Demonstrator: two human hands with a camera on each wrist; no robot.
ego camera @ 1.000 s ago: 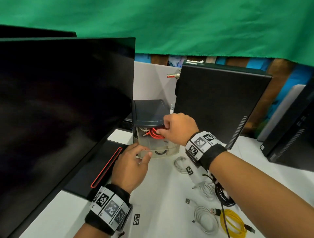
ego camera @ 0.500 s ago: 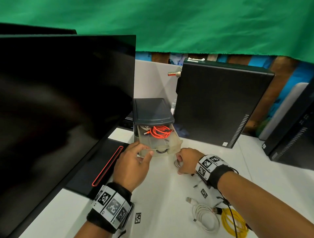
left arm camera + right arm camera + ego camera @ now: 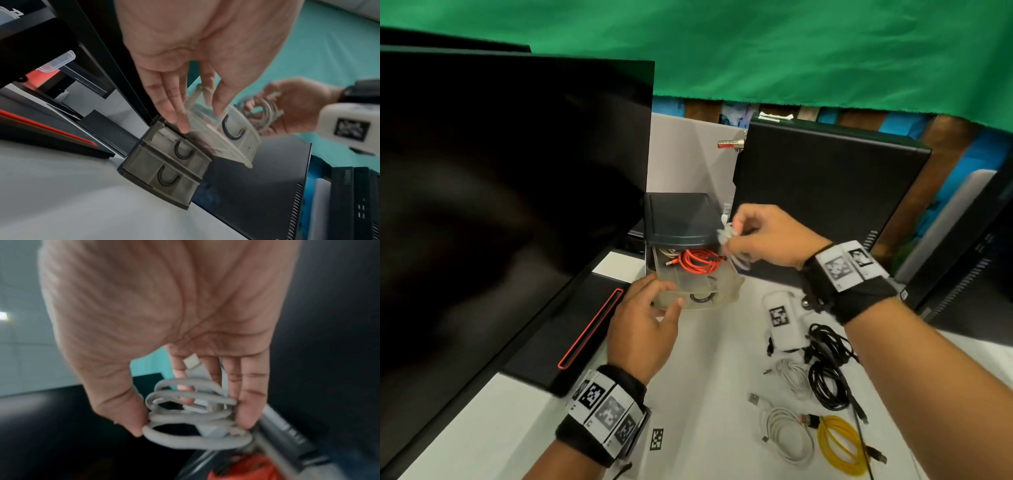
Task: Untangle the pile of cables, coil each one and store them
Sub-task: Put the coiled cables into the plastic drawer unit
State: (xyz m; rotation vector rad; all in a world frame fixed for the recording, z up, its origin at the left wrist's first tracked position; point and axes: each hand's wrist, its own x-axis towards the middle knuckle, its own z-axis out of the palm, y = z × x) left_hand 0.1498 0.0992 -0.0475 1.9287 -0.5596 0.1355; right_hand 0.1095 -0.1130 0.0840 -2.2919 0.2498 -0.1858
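A small dark drawer unit (image 3: 681, 219) stands at the back of the white table. Its top translucent drawer (image 3: 732, 286) is pulled out, and a coiled red cable (image 3: 698, 262) lies in it. My left hand (image 3: 664, 294) pinches the drawer's front left corner, with the thumb inside the wall in the left wrist view (image 3: 197, 118). My right hand (image 3: 732, 236) holds a small coiled white cable (image 3: 726, 234) just above the drawer's right side. In the right wrist view the thumb and fingers (image 3: 195, 426) clamp the white coil (image 3: 195, 439) over the red cable (image 3: 252, 467).
On the table at the right lie a white coil (image 3: 787, 435), a yellow coil (image 3: 839, 445), a black cable bundle (image 3: 828, 377) and another white cable (image 3: 791, 377). A large monitor (image 3: 500, 205) stands at the left and a black computer case (image 3: 825, 205) behind. Two lower drawers (image 3: 170, 172) are closed.
My right hand left the red cable in the drawer, dropped to the table, took a white coil and has lifted it up over the drawer. The left hand stays on the drawer.
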